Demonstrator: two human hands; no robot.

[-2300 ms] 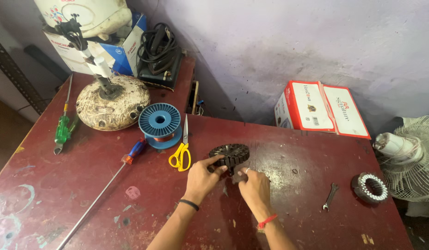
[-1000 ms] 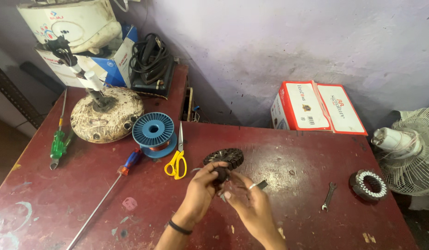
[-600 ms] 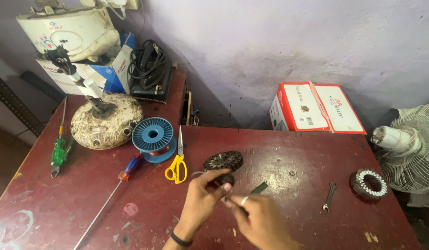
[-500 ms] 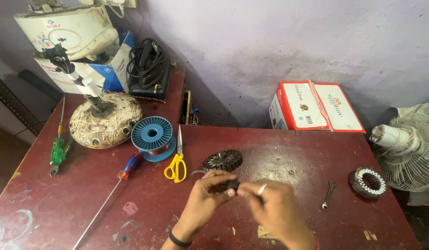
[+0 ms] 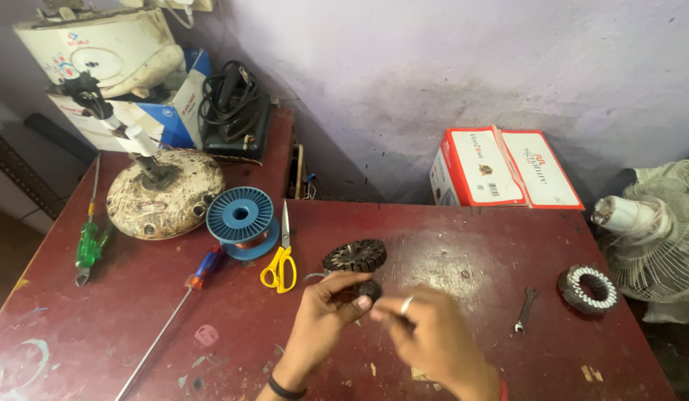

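Small dark part (image 5: pixel 369 289) pinched between both hands, low over the red worktop (image 5: pixel 463 252), just in front of the toothed stator core (image 5: pixel 355 255). Left hand (image 5: pixel 326 315) curled, thumb and fingertips closed on the part's left side. Right hand (image 5: pixel 426 330) blurred, ringed finger forward, fingertips meeting the part from the right; firmness of hold unclear. Part too small to show a long axis. Yellow scissors (image 5: pixel 279 261) just left; spanner (image 5: pixel 524 310) well right.
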